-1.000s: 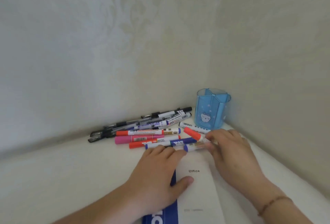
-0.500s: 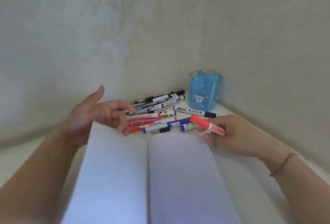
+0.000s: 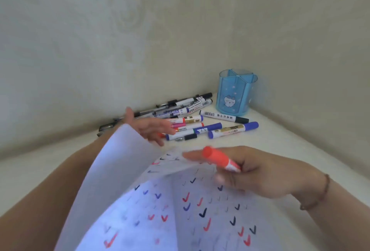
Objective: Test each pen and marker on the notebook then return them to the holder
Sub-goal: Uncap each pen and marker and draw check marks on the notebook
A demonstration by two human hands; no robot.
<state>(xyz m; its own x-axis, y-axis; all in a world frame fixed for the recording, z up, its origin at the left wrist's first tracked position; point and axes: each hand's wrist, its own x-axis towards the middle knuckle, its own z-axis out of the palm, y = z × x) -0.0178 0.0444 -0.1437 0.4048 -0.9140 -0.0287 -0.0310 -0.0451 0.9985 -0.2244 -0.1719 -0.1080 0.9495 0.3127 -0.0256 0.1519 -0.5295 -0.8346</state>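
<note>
The notebook (image 3: pixel 200 214) lies open in front of me, its pages covered with red, blue and black tick marks. A page (image 3: pixel 128 162) is lifted and curving over to the left. My left hand (image 3: pixel 148 126) hovers above that page's far edge with fingers spread. My right hand (image 3: pixel 250 174) grips a capped orange-red marker (image 3: pixel 218 158) over the right page, index finger stretched onto the turning page. Several pens and markers (image 3: pixel 186 116) lie in a pile beyond the notebook. The blue holder (image 3: pixel 236 94) stands upright in the corner; nothing sticks out of it.
Two walls meet behind the holder, closing off the white tabletop (image 3: pixel 300 150) at the back and right. A black-capped white marker (image 3: pixel 224 116) and a blue-capped one (image 3: pixel 234 129) lie loose between pile and holder.
The notebook went from closed to open, and a blank page is now being turned, showing pages of tick marks. My right hand picked the orange-red marker from the pile and brought it over the page.
</note>
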